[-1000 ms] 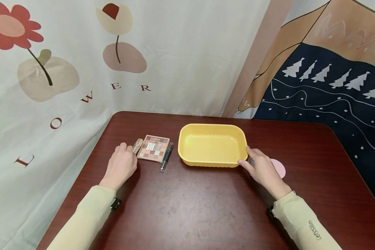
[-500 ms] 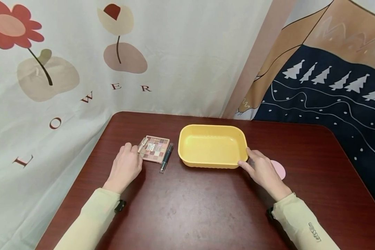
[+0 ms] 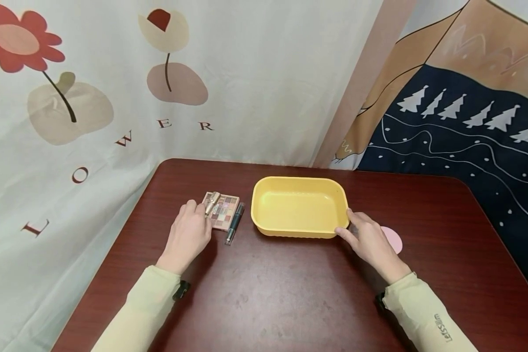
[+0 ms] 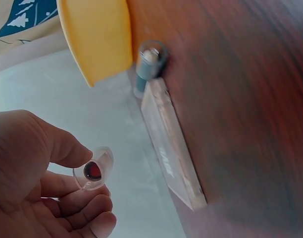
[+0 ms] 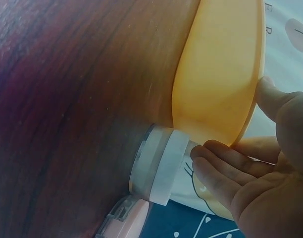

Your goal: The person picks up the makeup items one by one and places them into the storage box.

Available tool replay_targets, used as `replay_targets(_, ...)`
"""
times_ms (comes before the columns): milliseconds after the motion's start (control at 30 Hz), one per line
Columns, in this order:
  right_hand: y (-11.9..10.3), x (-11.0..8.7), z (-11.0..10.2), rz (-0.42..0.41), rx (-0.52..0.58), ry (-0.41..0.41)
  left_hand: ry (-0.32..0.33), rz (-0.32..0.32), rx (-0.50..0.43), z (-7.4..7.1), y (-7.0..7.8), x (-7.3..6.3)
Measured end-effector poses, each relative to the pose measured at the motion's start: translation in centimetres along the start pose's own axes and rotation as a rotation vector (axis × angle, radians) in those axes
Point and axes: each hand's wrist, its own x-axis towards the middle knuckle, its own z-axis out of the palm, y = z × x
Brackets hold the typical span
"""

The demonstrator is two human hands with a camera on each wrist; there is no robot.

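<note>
My left hand (image 3: 189, 237) pinches a lipstick tube (image 3: 212, 203) between thumb and fingers, held up over the eyeshadow palette (image 3: 222, 215). In the left wrist view the tube's clear end (image 4: 94, 171) shows dark red inside. The flat palette lies on the table, with a dark pen-like tube (image 3: 234, 224) along its right edge. At the right end of a yellow plastic basin (image 3: 299, 231), my right hand (image 3: 369, 242) grips the near corner, thumb and index finger on either side of it. Its other fingers are loosely bent in the right wrist view.
Beside my right hand stand a white-lidded jar (image 5: 161, 163) and a pink-lidded container (image 5: 126, 218); in the head view a pink round lid (image 3: 392, 239) shows past the hand. Printed curtains hang behind the dark red table (image 3: 268, 293).
My left hand has moved right with the lipstick tube, from the palette's left side to above it. The right hand and the basin have stayed in place.
</note>
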Motion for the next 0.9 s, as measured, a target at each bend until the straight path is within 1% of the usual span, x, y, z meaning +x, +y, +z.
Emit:
replay_targets(133, 0.0, 0.0, 0.1, -0.004, -0.001, 0.002, 0.001, -0.002, -0.010, 0.2, 1.0, 0.3)
replay_targets(333, -0.1, 0.0, 0.0, -0.011, 0.003, 0.003, 0.053, 0.039, -0.034, 0.6, 2.4, 0.6)
replay_targets(467, -0.1, -0.1, 0.0, -0.011, 0.006, 0.004, 0.071, 0.066, -0.040, 0.7, 3.1, 0.7)
replay_targets(667, -0.1, -0.1, 0.0, -0.013, 0.011, 0.005, 0.067, 0.094, -0.049, 0.9, 4.2, 1.0)
replay_targets(900, 0.0, -0.1, 0.1, -0.001, 0.013, -0.003, 0.067, 0.089, -0.055, 1.1, 5.7, 1.1)
